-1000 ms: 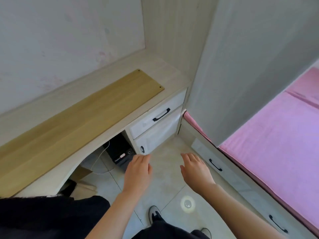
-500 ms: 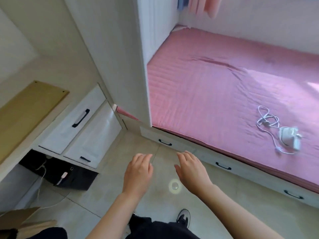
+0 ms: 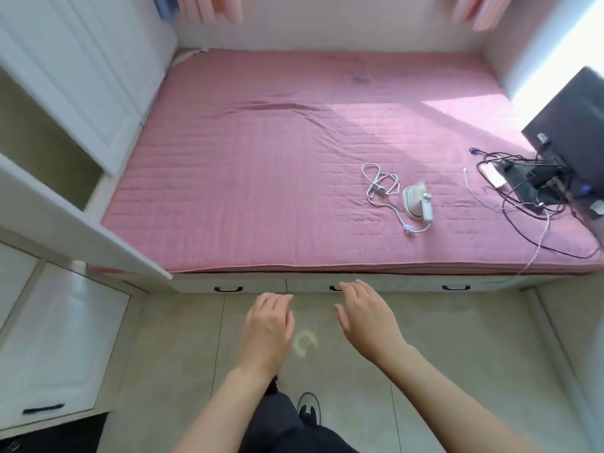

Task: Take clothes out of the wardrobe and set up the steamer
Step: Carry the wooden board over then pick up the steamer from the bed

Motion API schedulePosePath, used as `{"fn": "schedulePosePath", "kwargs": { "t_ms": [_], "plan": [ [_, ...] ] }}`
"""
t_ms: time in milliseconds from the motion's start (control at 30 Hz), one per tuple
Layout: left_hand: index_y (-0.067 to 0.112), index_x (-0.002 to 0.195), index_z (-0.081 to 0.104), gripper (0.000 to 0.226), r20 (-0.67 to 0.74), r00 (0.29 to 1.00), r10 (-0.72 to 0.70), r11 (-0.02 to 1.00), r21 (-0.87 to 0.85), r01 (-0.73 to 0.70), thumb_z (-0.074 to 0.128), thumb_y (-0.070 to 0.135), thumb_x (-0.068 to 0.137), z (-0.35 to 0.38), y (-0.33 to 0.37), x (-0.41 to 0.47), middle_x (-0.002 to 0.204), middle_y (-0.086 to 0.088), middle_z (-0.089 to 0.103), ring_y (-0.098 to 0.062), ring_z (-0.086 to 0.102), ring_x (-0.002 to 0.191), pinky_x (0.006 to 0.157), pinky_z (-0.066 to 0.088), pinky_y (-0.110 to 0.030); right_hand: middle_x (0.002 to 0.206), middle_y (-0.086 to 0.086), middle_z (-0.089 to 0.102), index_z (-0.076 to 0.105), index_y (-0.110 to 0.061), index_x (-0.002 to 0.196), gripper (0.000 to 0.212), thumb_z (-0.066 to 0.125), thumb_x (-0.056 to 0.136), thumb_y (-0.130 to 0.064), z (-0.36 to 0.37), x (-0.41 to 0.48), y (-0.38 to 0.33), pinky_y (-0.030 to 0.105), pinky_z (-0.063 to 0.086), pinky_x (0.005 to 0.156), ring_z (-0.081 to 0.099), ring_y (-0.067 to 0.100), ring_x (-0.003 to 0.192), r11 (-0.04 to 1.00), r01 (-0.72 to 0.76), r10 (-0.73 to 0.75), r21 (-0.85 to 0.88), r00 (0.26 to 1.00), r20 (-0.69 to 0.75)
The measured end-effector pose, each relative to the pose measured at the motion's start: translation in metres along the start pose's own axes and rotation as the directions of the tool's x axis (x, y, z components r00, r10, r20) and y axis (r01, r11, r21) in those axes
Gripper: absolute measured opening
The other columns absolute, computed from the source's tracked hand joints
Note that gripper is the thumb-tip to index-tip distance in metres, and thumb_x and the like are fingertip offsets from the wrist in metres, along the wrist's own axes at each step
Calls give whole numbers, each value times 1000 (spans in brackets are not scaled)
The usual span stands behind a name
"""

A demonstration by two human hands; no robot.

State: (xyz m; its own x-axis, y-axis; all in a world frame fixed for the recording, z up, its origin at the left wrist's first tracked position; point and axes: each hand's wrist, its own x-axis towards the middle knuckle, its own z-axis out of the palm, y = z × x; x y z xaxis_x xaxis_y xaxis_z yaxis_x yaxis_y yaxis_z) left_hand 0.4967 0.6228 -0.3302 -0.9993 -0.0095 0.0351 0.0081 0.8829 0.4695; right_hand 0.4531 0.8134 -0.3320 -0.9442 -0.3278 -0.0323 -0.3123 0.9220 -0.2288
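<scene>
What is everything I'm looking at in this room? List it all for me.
mattress cover: one, pink, covers the whole bed
steamer: one, white, lies on the bed's right part
steamer cord: one, white, coiled just left of the steamer
monitor: one, black, stands at the bed's right edge
cables: several, black and white, tangled by the monitor
bed drawers: three handles seen, white with black handles, under the mattress
wardrobe: one, white, left of the bed
curtains: pink, top edge
floor: beige tiles
left hand: one, empty, open, over the floor
right hand: one, empty, open, over the floor
</scene>
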Motion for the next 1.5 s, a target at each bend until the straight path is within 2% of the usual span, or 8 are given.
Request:
{"fn": "schedulePosePath", "kwargs": {
  "t_ms": [267, 467, 800, 1067, 1200, 1367, 1433, 1500],
  "plan": [
    [11, 109, 66, 25, 71, 993, 92, 996, -31, -90, 63, 10, 85, 26, 31, 104, 102, 2, 67, -18, 58, 104, 86, 50, -33, 96, 10, 70, 66, -2, 107, 40, 78, 74, -20, -13, 46, 73, 39, 54, 90, 66, 31, 100, 984, -178, 178, -3, 984, -24],
    [9, 118, 63, 31, 146, 982, 120, 992, -58, -113, 58, 8, 87, 44, 32, 203, 109, -1, 66, -21, 56, 110, 87, 50, -36, 88, 8, 65, 63, -6, 100, 25, 69, 80, -19, -21, 110, 120, 38, 53, 83, 62, 29, 88, 962, -272, 271, 28, 962, 8],
    [7, 126, 58, 38, 316, 926, 205, 977, -6, -214, 54, 9, 88, 91, 44, 354, 117, -7, 64, -29, 52, 116, 95, 46, -38, 110, 9, 60, 56, -8, 117, 31, 52, 92, -26, -23, 210, 201, 37, 45, 89, 52, 28, 111, 891, -451, 438, 55, 885, 158],
    [11, 133, 50, 40, 446, 875, 188, 969, 63, -241, 46, 13, 94, 155, 74, 454, 130, -5, 56, -24, 44, 126, 98, 40, -35, 118, 10, 56, 52, -8, 121, 32, 44, 95, -25, -5, 283, 290, 35, 39, 94, 49, 28, 115, 896, -444, 426, 28, 875, 230],
    [13, 133, 49, 40, 489, 862, 133, 973, 100, -207, 45, 14, 94, 200, 89, 496, 133, -4, 54, -23, 41, 128, 98, 40, -34, 115, 10, 56, 53, -8, 116, 28, 44, 95, -24, 16, 317, 334, 39, 44, 89, 49, 29, 112, 911, -410, 386, 43, 885, 262],
    [13, 133, 50, 39, 524, 844, 116, 966, 137, -217, 46, 13, 94, 257, 100, 542, 132, -5, 54, -26, 42, 126, 95, 42, -38, 105, 11, 58, 56, -6, 104, 23, 57, 86, -21, 59, 356, 382, 41, 50, 83, 54, 31, 102, 934, -351, 325, 69, 912, 249],
    [14, 133, 49, 39, 551, 827, 112, 955, 170, -242, 44, 14, 94, 282, 101, 559, 132, -3, 53, -25, 42, 125, 91, 43, -37, 102, 10, 60, 58, -6, 102, 29, 66, 79, -21, 79, 371, 400, 39, 53, 81, 57, 31, 99, 938, -344, 324, 50, 917, 233],
    [13, 130, 50, 38, 574, 809, 128, 943, 182, -278, 44, 13, 93, 308, 100, 576, 130, -4, 54, -25, 42, 123, 89, 45, -38, 107, 10, 60, 58, -6, 107, 37, 70, 77, -22, 100, 385, 416, 39, 52, 86, 57, 30, 105, 940, -340, 325, 29, 917, 231]
  ]
}}
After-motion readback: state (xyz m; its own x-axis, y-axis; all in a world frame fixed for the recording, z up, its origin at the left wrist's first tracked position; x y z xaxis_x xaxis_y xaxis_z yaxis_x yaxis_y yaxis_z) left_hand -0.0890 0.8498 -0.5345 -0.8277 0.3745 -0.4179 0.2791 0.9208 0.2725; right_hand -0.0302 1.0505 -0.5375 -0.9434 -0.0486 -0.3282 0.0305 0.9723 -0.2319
